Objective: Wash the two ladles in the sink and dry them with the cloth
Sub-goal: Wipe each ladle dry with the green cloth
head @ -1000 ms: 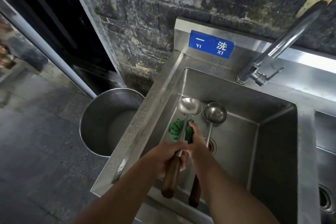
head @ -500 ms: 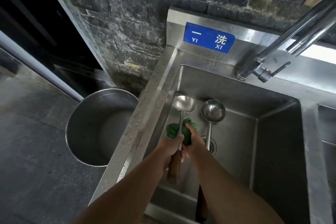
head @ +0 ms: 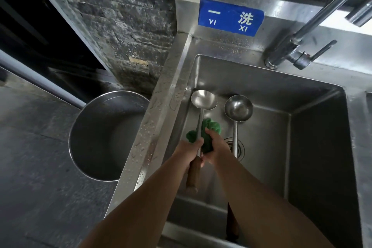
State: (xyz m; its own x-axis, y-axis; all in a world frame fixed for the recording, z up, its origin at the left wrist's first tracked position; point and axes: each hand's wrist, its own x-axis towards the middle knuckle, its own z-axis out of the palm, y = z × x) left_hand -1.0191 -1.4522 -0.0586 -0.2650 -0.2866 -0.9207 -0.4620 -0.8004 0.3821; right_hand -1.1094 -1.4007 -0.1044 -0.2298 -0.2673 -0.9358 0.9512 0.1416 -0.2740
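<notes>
Stainless steel sink [head: 271,78] fills the frame from centre out to three o'clock, its left ledge beaded with water; at nine o'clock of the sink, down on the dark floor, stands a big steel pot [head: 96,147], just beside the sink's outer wall; faucet [head: 314,18] angles in from one o'clock, lever on its right side; blue sign [head: 230,19] reading YI XI sits on the backsplash at twelve.

Into the basin now: held ladle [head: 203,99], bowl pointing to twelve near the left wall, wooden handle down toward six; second ladle [head: 238,107] lies just to its three o'clock, apart from it, bowl up, shaft crossing the drain [head: 240,149], wooden end passing under the right forearm.

Left hand [head: 188,151] is wrapped tight round the held ladle where steel meets wood; right hand [head: 218,147] is clenched on the green cloth [head: 209,129], which is bunched against that ladle's shaft.
</notes>
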